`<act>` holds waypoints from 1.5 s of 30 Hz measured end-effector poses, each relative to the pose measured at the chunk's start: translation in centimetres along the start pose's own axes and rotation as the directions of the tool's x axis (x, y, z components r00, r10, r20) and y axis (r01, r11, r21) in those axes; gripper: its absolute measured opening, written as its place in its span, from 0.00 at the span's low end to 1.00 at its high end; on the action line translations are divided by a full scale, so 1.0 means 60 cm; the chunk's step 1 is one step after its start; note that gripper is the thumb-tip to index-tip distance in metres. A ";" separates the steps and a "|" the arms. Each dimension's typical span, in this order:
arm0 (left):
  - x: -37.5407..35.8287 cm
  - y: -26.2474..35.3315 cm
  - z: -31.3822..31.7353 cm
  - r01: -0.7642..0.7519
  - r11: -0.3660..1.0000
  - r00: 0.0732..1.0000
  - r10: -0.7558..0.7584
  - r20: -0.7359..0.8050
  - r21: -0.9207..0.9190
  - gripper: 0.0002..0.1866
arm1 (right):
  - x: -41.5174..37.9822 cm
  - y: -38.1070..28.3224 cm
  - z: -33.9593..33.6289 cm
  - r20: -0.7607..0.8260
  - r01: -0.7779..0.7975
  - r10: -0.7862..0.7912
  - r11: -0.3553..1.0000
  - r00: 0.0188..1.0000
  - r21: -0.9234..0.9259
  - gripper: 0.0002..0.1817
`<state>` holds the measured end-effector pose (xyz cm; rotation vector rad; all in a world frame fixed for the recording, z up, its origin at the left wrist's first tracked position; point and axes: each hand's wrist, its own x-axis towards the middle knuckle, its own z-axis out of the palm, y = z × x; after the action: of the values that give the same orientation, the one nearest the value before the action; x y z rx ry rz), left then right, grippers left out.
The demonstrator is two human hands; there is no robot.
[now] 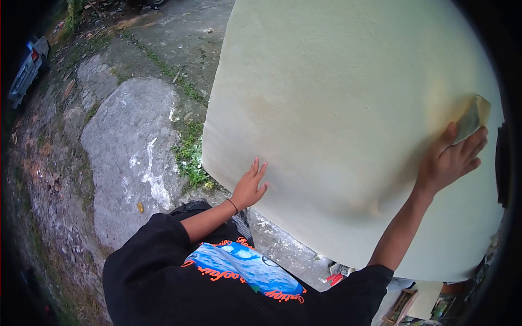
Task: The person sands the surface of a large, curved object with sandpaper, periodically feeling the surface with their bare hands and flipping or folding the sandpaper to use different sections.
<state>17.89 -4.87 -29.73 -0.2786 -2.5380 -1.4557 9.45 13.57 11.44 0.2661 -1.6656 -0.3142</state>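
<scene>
A large pale green panel [337,125] with a smooth, dusty-looking surface fills the centre and right of the view. My right hand [448,163] is at the panel's right side, its fingers on a folded piece of sandpaper [468,122] that is grey-green with a yellowish corner. The sandpaper lies against the panel's surface. Near the panel's lower left edge, my left hand [250,186] has its fingers stretched out over the surface and holds nothing. A thin dark band circles the left wrist.
Rough concrete ground [130,141] lies to the left, with grass [191,157] along the panel's edge. A vehicle [30,70] stands at the far upper left. Below the panel are a red item [335,279] and wooden pieces [401,307] at the lower right.
</scene>
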 end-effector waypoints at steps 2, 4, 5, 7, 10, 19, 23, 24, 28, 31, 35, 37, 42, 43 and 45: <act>-0.003 0.013 -0.006 0.002 1.000 1.000 -0.001 0.030 -0.028 0.34 | 0.043 0.048 -0.019 -0.017 -0.123 0.123 0.992 0.992 0.008 0.32; -0.001 0.023 -0.015 0.090 0.993 0.989 -0.080 0.126 -0.078 0.27 | 0.017 0.038 -0.001 0.000 -0.083 0.083 0.996 0.997 -0.039 0.30; -0.001 0.018 -0.014 0.081 0.994 0.989 -0.071 0.130 -0.076 0.27 | -0.034 -0.003 0.016 0.032 0.007 -0.005 0.997 0.999 -0.079 0.29; -0.001 0.009 -0.008 0.021 0.989 0.991 -0.002 0.137 -0.144 0.21 | -0.149 -0.089 0.027 0.216 0.149 -0.158 0.987 0.964 0.054 0.33; 0.011 0.019 -0.028 0.028 0.973 0.983 0.016 0.185 -0.230 0.19 | -0.257 -0.123 0.018 0.394 0.458 -0.468 0.880 0.791 0.126 0.30; -0.003 0.034 -0.051 0.110 0.963 0.991 -0.125 -0.045 -0.247 0.17 | 0.052 0.094 -0.008 -0.041 -0.061 0.060 0.998 0.997 -0.016 0.28; -0.006 0.031 -0.041 -0.021 0.967 0.997 0.003 -0.072 -0.253 0.16 | -0.052 -0.013 0.011 0.081 0.047 -0.047 0.999 0.996 0.010 0.27; -0.002 0.030 -0.038 -0.025 0.959 0.998 0.008 -0.064 -0.283 0.16 | -0.109 -0.048 0.009 0.306 0.190 -0.159 0.979 0.939 -0.074 0.31; 0.000 0.035 -0.047 0.007 0.927 1.000 -0.018 -0.024 -0.375 0.15 | -0.195 -0.062 0.011 0.318 0.429 -0.433 0.899 0.844 0.085 0.28; -0.005 0.020 -0.049 0.011 0.929 0.999 -0.029 -0.044 -0.370 0.15 | -0.099 0.012 -0.010 0.213 0.280 -0.274 0.960 0.938 0.000 0.28; 0.010 0.036 -0.080 0.087 0.930 0.995 -0.098 -0.012 -0.357 0.16 | 0.026 0.141 -0.030 -0.131 -0.030 0.026 0.999 0.991 -0.028 0.22; 0.046 0.053 -0.109 -0.167 0.985 0.942 0.144 -0.304 -0.051 0.18 | 0.018 0.131 -0.023 -0.208 -0.132 0.129 0.991 0.970 -0.001 0.22; 0.140 0.123 -0.189 -0.297 0.954 0.845 0.278 -0.457 0.031 0.18 | -0.157 -0.045 0.001 0.301 0.374 -0.358 0.927 0.884 0.004 0.26; 0.141 0.135 -0.193 -0.301 0.953 0.843 0.283 -0.457 0.035 0.18 | -0.166 -0.051 0.003 0.308 0.474 -0.467 0.879 0.829 0.057 0.27; 0.150 0.155 -0.200 -0.365 0.931 0.819 0.310 -0.483 -0.022 0.19 | -0.126 -0.017 -0.008 0.301 0.429 -0.420 0.902 0.856 0.038 0.26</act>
<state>12.61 -10.10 -13.71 -0.3256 -1.9052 -1.3305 10.82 15.24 4.13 0.5926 -1.8937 -0.7452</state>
